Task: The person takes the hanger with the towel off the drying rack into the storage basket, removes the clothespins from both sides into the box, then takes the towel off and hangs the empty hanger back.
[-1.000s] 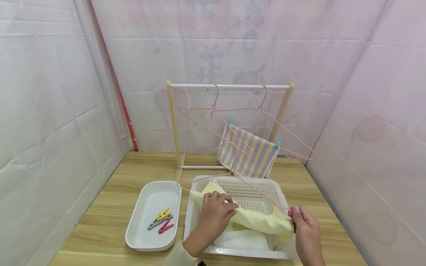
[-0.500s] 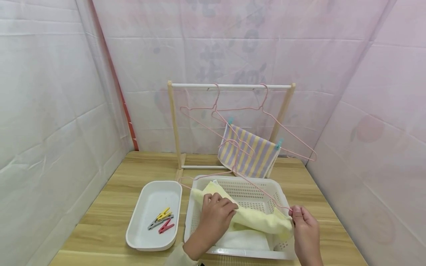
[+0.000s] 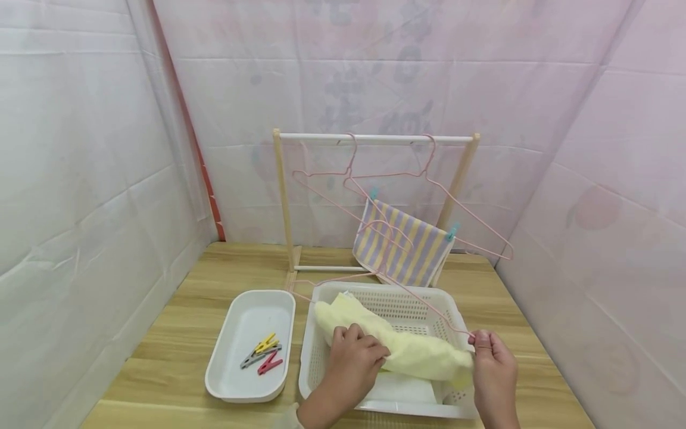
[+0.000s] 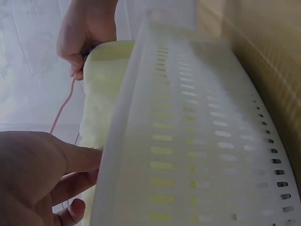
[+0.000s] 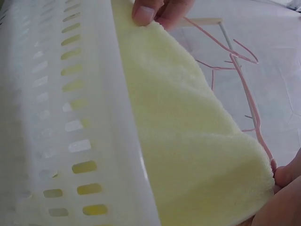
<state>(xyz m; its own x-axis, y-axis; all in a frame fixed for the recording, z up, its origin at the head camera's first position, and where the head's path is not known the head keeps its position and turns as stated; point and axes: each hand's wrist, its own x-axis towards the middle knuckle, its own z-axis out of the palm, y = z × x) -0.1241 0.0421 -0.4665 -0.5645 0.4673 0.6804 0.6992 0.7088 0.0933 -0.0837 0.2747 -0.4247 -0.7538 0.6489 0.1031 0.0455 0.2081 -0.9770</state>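
Note:
A pale yellow towel (image 3: pixel 412 351) lies draped over the lower part of a pink wire hanger (image 3: pixel 423 301), above a white perforated basket (image 3: pixel 305 369). My left hand (image 3: pixel 356 369) pinches the towel's near edge between thumb and fingers, as the right wrist view also shows with that towel (image 5: pixel 188 108). At the hanger's right end, my right hand (image 3: pixel 495 375) grips the wire close to the towel's corner. The hanger's bottom bar is hidden by the towel. A white cloth (image 3: pixel 402 390) sits below in the basket.
Behind stands a wooden rack with a white bar (image 3: pixel 375 139) carrying two pink hangers. A striped towel (image 3: pixel 402 244) hangs there by teal clothespins (image 3: pixel 452 232). Left of the basket, a white tray (image 3: pixel 225 363) holds yellow, grey and red clothespins (image 3: pixel 270 362).
My left hand has drawn the towel's edge slightly down and toward me, so the towel now covers more of the hanger's lower part. My right hand keeps its hold on the hanger.

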